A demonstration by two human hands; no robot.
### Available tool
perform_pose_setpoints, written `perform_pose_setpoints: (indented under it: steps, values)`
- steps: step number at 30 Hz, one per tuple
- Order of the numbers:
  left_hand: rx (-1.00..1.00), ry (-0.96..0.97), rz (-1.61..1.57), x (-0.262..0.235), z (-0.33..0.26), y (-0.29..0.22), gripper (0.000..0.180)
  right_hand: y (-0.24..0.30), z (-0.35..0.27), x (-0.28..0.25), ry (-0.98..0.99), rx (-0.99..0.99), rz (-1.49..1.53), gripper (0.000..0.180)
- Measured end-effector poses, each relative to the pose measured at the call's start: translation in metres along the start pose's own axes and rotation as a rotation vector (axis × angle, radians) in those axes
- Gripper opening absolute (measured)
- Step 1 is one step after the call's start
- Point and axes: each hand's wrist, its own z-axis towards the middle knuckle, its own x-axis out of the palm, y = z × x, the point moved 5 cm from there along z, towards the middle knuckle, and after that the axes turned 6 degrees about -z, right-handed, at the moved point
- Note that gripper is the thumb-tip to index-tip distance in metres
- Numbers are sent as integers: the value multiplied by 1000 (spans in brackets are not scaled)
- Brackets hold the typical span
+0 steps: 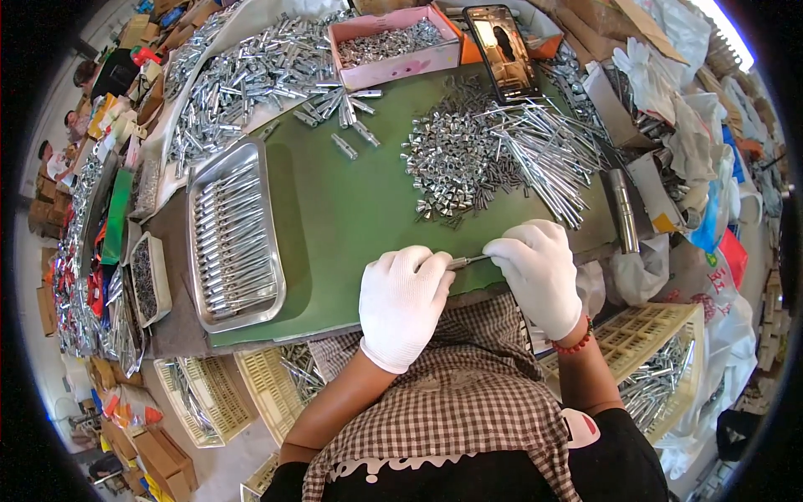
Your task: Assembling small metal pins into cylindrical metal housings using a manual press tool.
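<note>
My left hand [401, 305], in a white knitted glove, pinches a short silvery metal sleeve [457, 263] near the front edge of the green tabletop [335, 201]. From the sleeve a thin metal rod [478, 258] runs to the fingertips of my right hand [538, 276], also gloved and closed on it. My fingers hide part of both pieces. Just beyond my hands lie a heap of small shiny metal cones [447, 159], dark little screws [502, 177] and a fan of long thin rods [548, 159]. To the left, a steel tray [279, 297] carries rows of assembled rod-and-sleeve pieces [234, 243].
A pink box [400, 69] of small metal parts stands at the back, beside a phone [503, 54] propped upright. Many metal sleeves [251, 79] pile up at back left; two loose ones [344, 146] lie nearby. A thick metal cylinder [624, 211] rests at right. Plastic crates [648, 326] stand below.
</note>
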Motion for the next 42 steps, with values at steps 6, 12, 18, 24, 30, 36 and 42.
perform_pose_setpoints:
  steps: [6,12,18,24,30,36,42]
  values:
    - [8,66,15,4,-1,1,17,0,2,2,7,-16,11,19]
    - [22,58,11,2,-1,0,15,2,6,3,-5,-49,-18,20]
    - [25,53,-1,1,0,0,13,-36,25,-13,-160,148,-219,11]
    - [20,60,-5,4,-1,2,13,-47,50,-1,-182,115,-251,12]
    - [24,56,-10,3,-2,2,13,-51,62,13,-27,81,-262,9]
    - [45,50,-8,3,0,2,15,-40,55,10,-43,10,-281,8]
    - [51,62,-6,3,-1,4,16,-16,48,1,53,-28,-174,21]
